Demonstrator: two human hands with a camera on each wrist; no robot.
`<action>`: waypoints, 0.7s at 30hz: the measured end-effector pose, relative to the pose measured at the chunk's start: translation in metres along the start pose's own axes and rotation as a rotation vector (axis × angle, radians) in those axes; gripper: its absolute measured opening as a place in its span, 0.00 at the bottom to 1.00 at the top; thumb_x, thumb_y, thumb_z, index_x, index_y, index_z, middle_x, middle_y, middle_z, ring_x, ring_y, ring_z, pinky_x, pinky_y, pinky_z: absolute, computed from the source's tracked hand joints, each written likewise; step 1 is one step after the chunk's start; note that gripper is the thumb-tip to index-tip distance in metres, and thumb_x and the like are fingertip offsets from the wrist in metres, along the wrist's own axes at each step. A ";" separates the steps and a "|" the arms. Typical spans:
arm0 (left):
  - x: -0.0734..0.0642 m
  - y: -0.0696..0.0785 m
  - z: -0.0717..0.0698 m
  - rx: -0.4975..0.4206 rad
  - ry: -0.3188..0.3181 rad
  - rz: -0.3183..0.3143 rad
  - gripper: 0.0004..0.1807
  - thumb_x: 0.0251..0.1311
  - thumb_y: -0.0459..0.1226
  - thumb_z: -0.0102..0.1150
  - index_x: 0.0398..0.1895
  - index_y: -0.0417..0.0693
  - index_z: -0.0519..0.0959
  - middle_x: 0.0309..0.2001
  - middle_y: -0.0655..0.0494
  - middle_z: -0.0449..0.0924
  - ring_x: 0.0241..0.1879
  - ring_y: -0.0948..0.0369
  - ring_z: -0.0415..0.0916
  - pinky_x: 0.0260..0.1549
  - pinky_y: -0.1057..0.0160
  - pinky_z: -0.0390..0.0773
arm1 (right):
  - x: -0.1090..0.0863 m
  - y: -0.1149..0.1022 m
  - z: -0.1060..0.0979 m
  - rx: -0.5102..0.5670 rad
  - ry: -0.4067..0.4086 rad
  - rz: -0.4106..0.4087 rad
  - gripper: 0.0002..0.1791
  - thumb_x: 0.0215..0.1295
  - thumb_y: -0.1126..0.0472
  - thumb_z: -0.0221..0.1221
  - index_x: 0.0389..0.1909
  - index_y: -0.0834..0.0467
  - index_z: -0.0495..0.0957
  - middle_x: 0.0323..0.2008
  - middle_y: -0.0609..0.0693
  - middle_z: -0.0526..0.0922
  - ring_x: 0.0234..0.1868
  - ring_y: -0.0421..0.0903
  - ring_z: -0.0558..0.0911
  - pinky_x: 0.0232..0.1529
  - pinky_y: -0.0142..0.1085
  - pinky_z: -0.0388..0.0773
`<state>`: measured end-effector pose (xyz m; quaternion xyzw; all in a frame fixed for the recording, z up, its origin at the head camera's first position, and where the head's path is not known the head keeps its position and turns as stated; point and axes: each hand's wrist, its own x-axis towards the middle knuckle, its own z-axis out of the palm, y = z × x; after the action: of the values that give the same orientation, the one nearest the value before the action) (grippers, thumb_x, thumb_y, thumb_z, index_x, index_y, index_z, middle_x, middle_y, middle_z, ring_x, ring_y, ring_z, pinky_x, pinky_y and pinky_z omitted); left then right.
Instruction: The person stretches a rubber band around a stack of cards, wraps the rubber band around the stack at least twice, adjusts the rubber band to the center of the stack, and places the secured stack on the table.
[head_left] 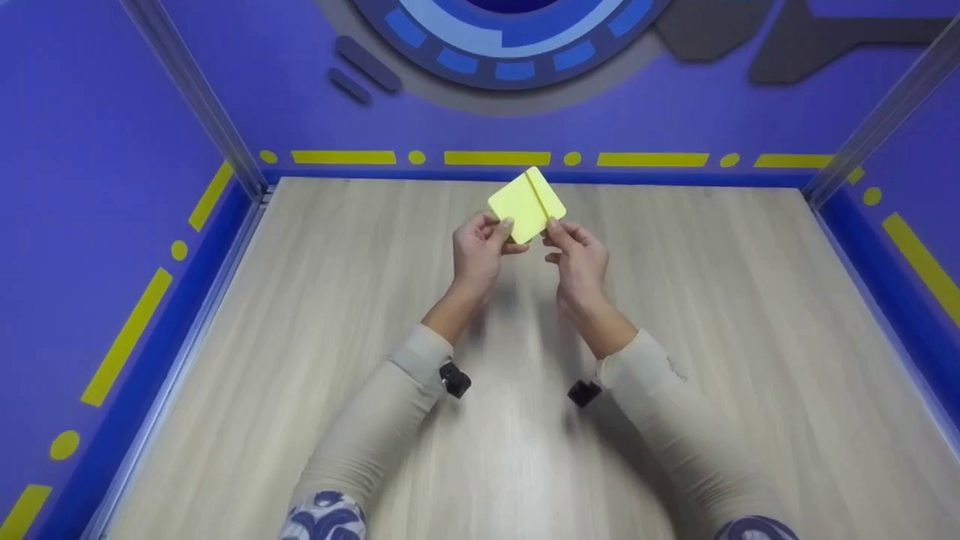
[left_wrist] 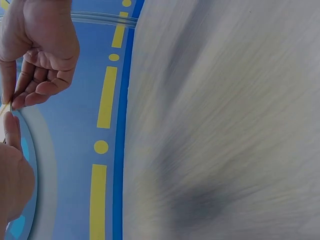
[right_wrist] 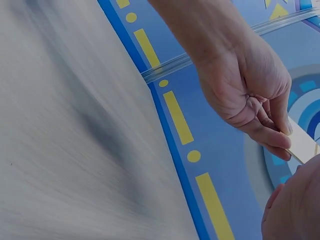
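A small, square yellow notebook [head_left: 519,208] with rounded corners is tilted like a diamond above the far part of the table, a darker band running along its right side. The left hand [head_left: 477,253] pinches its lower left edge, thumb on the front face. On the lower right edge, the thumb and fingers of the right hand [head_left: 583,264] pinch it too. Seen from the right wrist, the notebook [right_wrist: 302,143] looks thin and pale, partly hidden by the right hand [right_wrist: 295,207]. Only a sliver shows in the left wrist view, between both hands.
A light wood-grain table [head_left: 517,450] lies under the hands, which cast shadows on it. Blue panels [head_left: 420,135] with yellow dashes rise at the back and both sides. Metal posts [head_left: 202,97] stand at the back corners. Small black cameras [head_left: 454,380] sit at the wrists.
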<state>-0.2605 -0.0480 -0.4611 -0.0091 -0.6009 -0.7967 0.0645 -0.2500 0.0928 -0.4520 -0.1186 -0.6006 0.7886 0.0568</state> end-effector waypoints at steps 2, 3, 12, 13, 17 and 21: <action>0.002 0.000 -0.001 0.005 0.007 0.006 0.09 0.68 0.35 0.58 0.43 0.36 0.77 0.38 0.44 0.86 0.30 0.57 0.87 0.38 0.57 0.88 | 0.000 0.001 0.002 -0.035 0.005 -0.032 0.14 0.63 0.52 0.67 0.40 0.59 0.83 0.38 0.52 0.85 0.41 0.45 0.80 0.36 0.33 0.78; 0.002 0.000 -0.002 0.008 0.011 0.009 0.09 0.68 0.35 0.58 0.43 0.36 0.77 0.38 0.44 0.86 0.30 0.57 0.86 0.38 0.57 0.88 | 0.001 0.002 0.002 -0.061 0.005 -0.054 0.14 0.63 0.51 0.67 0.39 0.59 0.83 0.38 0.52 0.85 0.41 0.45 0.80 0.36 0.33 0.78; 0.005 -0.001 -0.008 -0.014 0.004 0.001 0.08 0.67 0.35 0.60 0.42 0.36 0.77 0.36 0.44 0.86 0.30 0.57 0.86 0.37 0.56 0.88 | 0.004 0.012 -0.005 -0.351 -0.003 -0.248 0.18 0.60 0.43 0.67 0.38 0.54 0.87 0.35 0.48 0.86 0.34 0.44 0.77 0.31 0.31 0.74; 0.005 -0.001 -0.009 -0.022 0.001 0.001 0.08 0.67 0.34 0.60 0.42 0.36 0.77 0.36 0.44 0.86 0.30 0.56 0.86 0.37 0.56 0.88 | 0.005 0.012 -0.007 -0.381 -0.005 -0.263 0.18 0.60 0.42 0.67 0.38 0.53 0.87 0.35 0.47 0.85 0.32 0.43 0.76 0.29 0.31 0.73; 0.005 0.000 -0.009 -0.033 -0.024 0.016 0.08 0.67 0.34 0.59 0.42 0.36 0.77 0.37 0.43 0.86 0.31 0.56 0.87 0.37 0.56 0.88 | 0.007 0.010 -0.012 -0.387 -0.028 -0.288 0.21 0.59 0.39 0.67 0.39 0.53 0.87 0.35 0.48 0.87 0.33 0.43 0.76 0.32 0.32 0.73; 0.004 -0.001 -0.009 -0.027 -0.046 0.034 0.07 0.68 0.33 0.58 0.41 0.36 0.76 0.37 0.43 0.86 0.31 0.55 0.86 0.36 0.55 0.88 | 0.009 0.007 -0.013 -0.256 -0.057 -0.226 0.22 0.61 0.41 0.66 0.40 0.57 0.86 0.36 0.49 0.88 0.41 0.45 0.80 0.42 0.35 0.76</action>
<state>-0.2641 -0.0572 -0.4641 -0.0384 -0.5910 -0.8032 0.0639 -0.2550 0.1052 -0.4634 -0.0341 -0.7071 0.6972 0.1126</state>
